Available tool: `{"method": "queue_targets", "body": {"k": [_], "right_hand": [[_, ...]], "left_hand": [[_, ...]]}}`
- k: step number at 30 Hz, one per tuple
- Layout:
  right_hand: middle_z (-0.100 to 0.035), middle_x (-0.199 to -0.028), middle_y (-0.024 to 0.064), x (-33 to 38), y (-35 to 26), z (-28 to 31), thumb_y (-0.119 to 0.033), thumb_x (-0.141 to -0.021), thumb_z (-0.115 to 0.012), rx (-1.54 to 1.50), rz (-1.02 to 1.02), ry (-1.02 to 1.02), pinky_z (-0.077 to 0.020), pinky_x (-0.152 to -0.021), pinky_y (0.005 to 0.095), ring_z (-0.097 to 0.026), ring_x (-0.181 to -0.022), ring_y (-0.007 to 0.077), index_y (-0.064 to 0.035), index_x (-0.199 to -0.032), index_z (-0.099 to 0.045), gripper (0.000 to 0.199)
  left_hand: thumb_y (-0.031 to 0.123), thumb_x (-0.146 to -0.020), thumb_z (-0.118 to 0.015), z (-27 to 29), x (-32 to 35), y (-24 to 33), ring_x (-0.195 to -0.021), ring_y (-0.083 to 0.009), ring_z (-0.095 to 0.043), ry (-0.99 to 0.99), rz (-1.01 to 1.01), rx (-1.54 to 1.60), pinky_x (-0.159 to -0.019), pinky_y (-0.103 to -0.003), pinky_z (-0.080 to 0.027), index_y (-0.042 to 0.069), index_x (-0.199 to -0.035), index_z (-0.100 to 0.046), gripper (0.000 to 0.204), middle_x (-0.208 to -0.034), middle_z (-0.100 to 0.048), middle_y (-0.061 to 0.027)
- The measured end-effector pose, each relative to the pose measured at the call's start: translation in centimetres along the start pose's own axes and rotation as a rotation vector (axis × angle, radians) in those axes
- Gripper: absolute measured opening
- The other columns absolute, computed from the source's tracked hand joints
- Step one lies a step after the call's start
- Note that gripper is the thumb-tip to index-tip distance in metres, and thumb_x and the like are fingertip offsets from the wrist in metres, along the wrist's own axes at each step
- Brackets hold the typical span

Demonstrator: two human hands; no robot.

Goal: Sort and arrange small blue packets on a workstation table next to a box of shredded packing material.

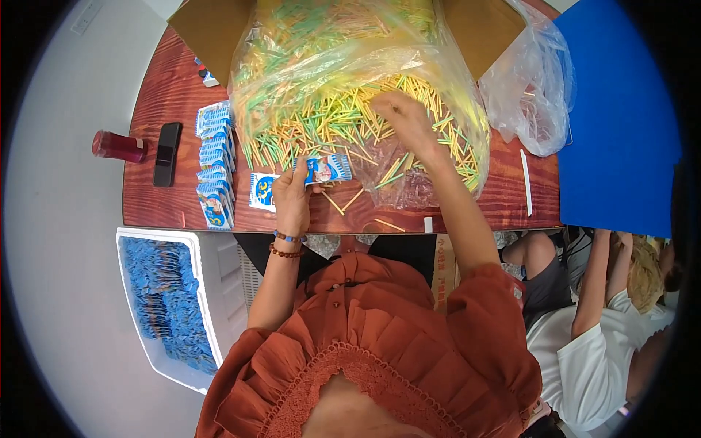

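My left hand [290,196] grips a small blue-and-white packet [328,169] just above the table's near edge. Another blue-and-white packet [261,191] lies flat beside that hand's wrist. Over a heap of thin yellow, green and orange sticks [321,120] is my right hand [403,120]. Its fingers are curled down among the sticks, and what they hold, if anything, is hidden. The heap spills from a large clear plastic bag [350,62]. A few loose sticks [334,203] lie near the packet.
Left on the red wood-grain table [175,212] are a row of packets [215,168], a phone [167,153] and a red-capped jar [120,146]. Below left, a white foam box [201,292] holds blue packets. A crumpled bag [529,95] and blue panel [610,109] stand right, near another person [591,365].
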State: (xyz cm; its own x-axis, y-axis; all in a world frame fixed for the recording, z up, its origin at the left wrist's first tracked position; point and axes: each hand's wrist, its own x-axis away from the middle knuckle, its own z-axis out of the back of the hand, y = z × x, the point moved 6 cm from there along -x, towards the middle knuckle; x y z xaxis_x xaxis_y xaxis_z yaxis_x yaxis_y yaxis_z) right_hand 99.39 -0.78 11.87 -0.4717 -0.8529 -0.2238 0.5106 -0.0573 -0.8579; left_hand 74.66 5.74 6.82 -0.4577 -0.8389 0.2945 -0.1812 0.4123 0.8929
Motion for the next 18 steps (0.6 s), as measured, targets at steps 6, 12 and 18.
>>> {"method": "queue_targets", "body": {"k": [6, 12, 18], "right_hand": [[-0.065, -0.092, 0.0225, -6.7, 0.2, -2.7, -0.015, -0.080, -0.061, 0.856, 0.194, -0.053, -0.0464, -0.081, 0.0469, -0.060, -0.087, 0.0384, 0.0036, -0.088, -0.066, 0.021], [-0.063, -0.098, 0.0253, -7.3, 2.8, -4.4, -0.012, -0.083, -0.050, 0.666, 0.205, 0.037, -0.0456, -0.086, 0.0463, -0.060, -0.094, 0.0394, 0.0010, -0.095, -0.065, 0.024], [-0.057, -0.116, 0.0270, -5.7, 4.2, -2.4, -0.020, -0.092, -0.045, 0.579, 0.039, -0.304, -0.0426, -0.093, 0.0412, -0.054, -0.109, 0.0410, 0.0024, -0.115, -0.056, 0.034]], "left_hand": [[0.026, -0.095, -0.059, 0.4, 0.4, 0.7, -0.063, -0.0073, -0.058, 0.004, -0.019, 0.059, -0.054, -0.021, -0.047, 0.001, -0.086, -0.067, 0.028, -0.077, -0.067, -0.0027], [0.025, -0.095, -0.059, 1.1, 0.1, 0.1, -0.067, -0.0077, -0.060, -0.002, 0.008, 0.173, -0.055, -0.022, -0.048, 0.001, -0.090, -0.067, 0.026, -0.081, -0.067, -0.0032], [0.023, -0.095, -0.058, 1.1, 0.1, 0.1, -0.069, -0.0080, -0.060, -0.020, 0.031, 0.231, -0.057, -0.023, -0.049, 0.002, -0.090, -0.067, 0.023, -0.082, -0.067, -0.0023]]}}
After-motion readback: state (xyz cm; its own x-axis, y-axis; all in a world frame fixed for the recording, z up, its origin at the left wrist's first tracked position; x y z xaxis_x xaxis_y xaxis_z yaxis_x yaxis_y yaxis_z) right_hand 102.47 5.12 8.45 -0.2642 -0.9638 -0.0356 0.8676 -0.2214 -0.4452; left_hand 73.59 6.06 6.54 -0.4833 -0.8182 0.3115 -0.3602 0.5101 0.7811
